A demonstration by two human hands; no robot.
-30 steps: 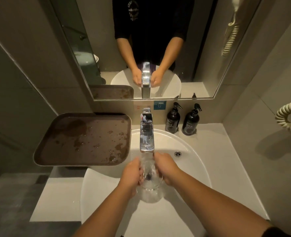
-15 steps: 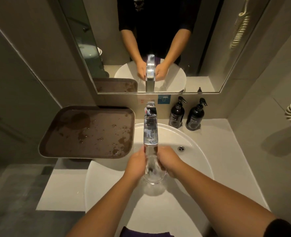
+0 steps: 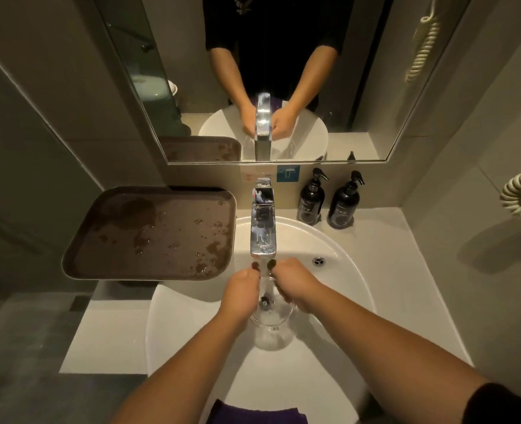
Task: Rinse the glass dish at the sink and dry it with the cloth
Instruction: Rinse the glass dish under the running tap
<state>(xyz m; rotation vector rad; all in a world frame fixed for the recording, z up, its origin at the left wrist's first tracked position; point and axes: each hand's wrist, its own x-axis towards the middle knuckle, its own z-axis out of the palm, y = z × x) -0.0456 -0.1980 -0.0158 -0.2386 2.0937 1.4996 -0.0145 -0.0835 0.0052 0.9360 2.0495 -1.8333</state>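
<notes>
A clear glass dish (image 3: 271, 313) is held over the white sink basin (image 3: 344, 270), right under the spout of the chrome tap (image 3: 263, 228). Water runs from the spout into the dish. My left hand (image 3: 242, 293) grips its left side and my right hand (image 3: 296, 286) grips its right side; the fingers hide much of the rim. A purple cloth (image 3: 256, 413) lies at the sink's near edge, at the bottom of the view.
A wet brown tray (image 3: 152, 232) stands left of the tap, its corner over the basin's edge. Two dark pump bottles (image 3: 312, 198) (image 3: 346, 201) stand at the back right on the white counter. A mirror hangs behind, and a coiled cord (image 3: 520, 194) at the right wall.
The view has tilted down, bringing the purple cloth into sight. Both hands, with the dish, have moved up closer under the spout.
</notes>
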